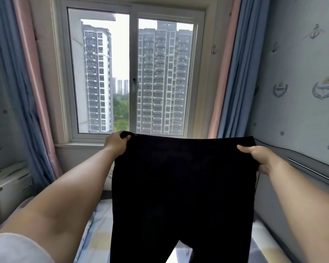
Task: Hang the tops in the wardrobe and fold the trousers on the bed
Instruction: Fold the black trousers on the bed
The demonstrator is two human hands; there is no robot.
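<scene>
Both hands, left hand (115,142) and right hand (262,158), are gripping the waistband of black trousers (182,186), holding them over the bed (264,242) near the window (135,73).

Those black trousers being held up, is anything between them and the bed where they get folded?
Nothing visible. The left hand and right hand each grip the waistband of the black trousers, which hang spread in front of the window. The bed lies directly below, and the parts of it in view show only bare bedding.
</scene>
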